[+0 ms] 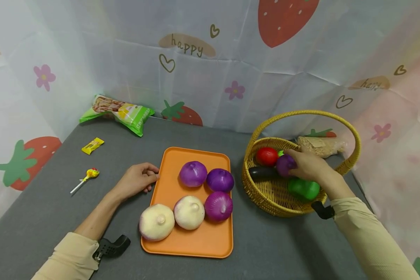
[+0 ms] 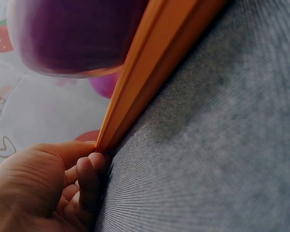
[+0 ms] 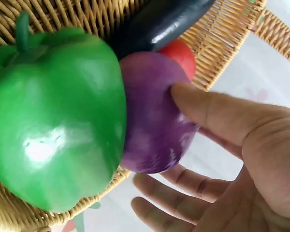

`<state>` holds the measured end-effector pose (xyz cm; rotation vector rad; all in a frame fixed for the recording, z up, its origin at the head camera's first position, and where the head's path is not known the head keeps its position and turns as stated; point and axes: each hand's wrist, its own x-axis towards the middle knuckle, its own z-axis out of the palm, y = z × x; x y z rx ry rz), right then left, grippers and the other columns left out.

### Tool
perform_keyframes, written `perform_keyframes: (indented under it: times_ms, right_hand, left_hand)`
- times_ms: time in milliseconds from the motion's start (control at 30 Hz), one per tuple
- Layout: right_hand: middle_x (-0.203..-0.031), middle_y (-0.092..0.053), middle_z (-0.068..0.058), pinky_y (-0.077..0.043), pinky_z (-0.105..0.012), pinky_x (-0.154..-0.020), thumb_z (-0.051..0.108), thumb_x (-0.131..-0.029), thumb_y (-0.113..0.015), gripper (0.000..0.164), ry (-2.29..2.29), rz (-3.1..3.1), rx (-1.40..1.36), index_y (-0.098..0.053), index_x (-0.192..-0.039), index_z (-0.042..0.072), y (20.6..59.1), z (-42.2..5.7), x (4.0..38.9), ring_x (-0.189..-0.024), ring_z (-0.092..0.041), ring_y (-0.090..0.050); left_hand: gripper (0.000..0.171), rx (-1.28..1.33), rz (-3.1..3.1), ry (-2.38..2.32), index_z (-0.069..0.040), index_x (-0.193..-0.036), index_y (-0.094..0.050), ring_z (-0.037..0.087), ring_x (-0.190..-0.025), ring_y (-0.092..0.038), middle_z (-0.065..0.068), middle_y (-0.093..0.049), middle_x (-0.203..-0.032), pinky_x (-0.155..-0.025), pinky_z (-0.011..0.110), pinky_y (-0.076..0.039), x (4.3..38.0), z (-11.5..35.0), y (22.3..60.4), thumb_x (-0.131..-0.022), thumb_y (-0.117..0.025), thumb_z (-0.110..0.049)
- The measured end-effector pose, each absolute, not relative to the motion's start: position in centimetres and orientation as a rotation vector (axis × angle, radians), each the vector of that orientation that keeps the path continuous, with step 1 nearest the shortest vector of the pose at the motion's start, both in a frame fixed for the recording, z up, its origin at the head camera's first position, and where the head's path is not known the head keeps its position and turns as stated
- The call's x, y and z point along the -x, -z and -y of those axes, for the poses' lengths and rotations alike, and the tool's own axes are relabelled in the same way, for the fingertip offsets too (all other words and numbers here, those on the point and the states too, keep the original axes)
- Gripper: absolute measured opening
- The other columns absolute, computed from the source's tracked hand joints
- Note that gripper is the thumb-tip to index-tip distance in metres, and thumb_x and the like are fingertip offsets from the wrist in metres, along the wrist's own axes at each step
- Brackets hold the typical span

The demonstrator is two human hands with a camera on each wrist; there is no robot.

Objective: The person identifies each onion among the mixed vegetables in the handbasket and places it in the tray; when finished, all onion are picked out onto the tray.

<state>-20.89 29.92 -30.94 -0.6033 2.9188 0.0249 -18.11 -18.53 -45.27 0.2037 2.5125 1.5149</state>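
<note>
In the head view my left hand (image 1: pixel 136 181) is at the left edge of an orange tray (image 1: pixel 185 249), pinching its rim (image 2: pixel 117 113) between thumb and fingers. Three purple onions (image 1: pixel 193 174) and two pale, purple-tinged bulbs (image 1: pixel 189 212) lie on the tray. Over at the right, my right hand (image 1: pixel 309 165) reaches into a wicker basket (image 1: pixel 262 200). It grips a purple onion (image 3: pixel 154 111), thumb on the near side and fingers partly hidden behind. Around that onion in the basket are a green bell pepper (image 3: pixel 58 121), a dark eggplant (image 3: pixel 164 24) and a red tomato (image 1: pixel 267 156).
The basket's tall handle (image 1: pixel 306 112) arches over my right hand. Behind the basket lies a bag of grains (image 1: pixel 320 146). To the left are a lollipop (image 1: pixel 90 173), a small yellow packet (image 1: pixel 92 146) and a green snack bag (image 1: pixel 120 112). A printed curtain (image 1: pixel 210 85) borders the table.
</note>
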Motion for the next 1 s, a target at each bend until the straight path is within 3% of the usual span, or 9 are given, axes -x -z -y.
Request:
perform_keyframes:
  times_ms: [100, 400, 600, 767, 1000]
  right_hand:
    - [-0.115, -0.053, -0.035, -0.053, -0.058, -0.076, 0.019, -0.083, -0.076, 0.061, 0.008, -2.911, 0.569, -0.050, -0.135, 0.000, 31.0, -30.1, 20.9, -0.097, -0.045, -0.061]
    - [-0.116, -0.058, -0.026, -0.052, -0.057, -0.083, 0.018, -0.076, -0.081, 0.059, 0.047, -2.946, 0.595, -0.052, -0.126, 0.002, 31.4, -30.1, 20.9, -0.100, -0.042, -0.063]
    - [-0.118, -0.052, -0.032, -0.053, -0.056, -0.077, 0.027, -0.074, -0.083, 0.066, 0.106, -2.973, 0.566, -0.052, -0.129, 0.006, 31.3, -30.0, 20.5, -0.094, -0.042, -0.062]
    - [-0.122, -0.048, -0.028, -0.052, -0.058, -0.076, 0.032, -0.076, -0.081, 0.068, 0.193, -3.078, 0.513, -0.051, -0.133, 0.009, 30.8, -29.5, 19.1, -0.095, -0.041, -0.061]
    - [-0.121, -0.056, -0.015, -0.055, -0.055, -0.079, 0.034, -0.078, -0.081, 0.068, 0.381, -3.238, 0.697, -0.050, -0.134, 0.010, 30.3, -27.4, 15.4, -0.099, -0.036, -0.063]
  left_hand:
    - [0.031, -0.206, -2.514, -1.515, 0.002, -0.116, -0.062, 0.010, -0.059, -0.059, 0.011, -0.067, -0.086, -0.054, 0.026, -0.053, 18.2, 18.5, 45.3, -0.094, -0.064, -0.019]
    - [0.031, -0.206, -2.511, -1.517, 0.003, -0.116, -0.062, 0.010, -0.059, -0.059, 0.011, -0.067, -0.086, -0.054, 0.025, -0.053, 18.1, 18.4, 45.3, -0.094, -0.064, -0.019]
    - [0.031, -0.206, -2.509, -1.516, 0.003, -0.116, -0.062, 0.011, -0.060, -0.059, 0.011, -0.067, -0.086, -0.054, 0.025, -0.053, 18.1, 18.3, 45.2, -0.094, -0.063, -0.019]
    - [0.030, -0.208, -2.511, -1.511, 0.002, -0.116, -0.062, 0.011, -0.060, -0.059, 0.011, -0.067, -0.086, -0.054, 0.026, -0.053, 18.1, 18.3, 45.2, -0.095, -0.063, -0.019]
    - [0.031, -0.213, -2.507, -1.524, 0.003, -0.117, -0.061, 0.010, -0.060, -0.059, 0.012, -0.067, -0.086, -0.054, 0.026, -0.053, 18.0, 18.5, 45.1, -0.095, -0.064, -0.019]
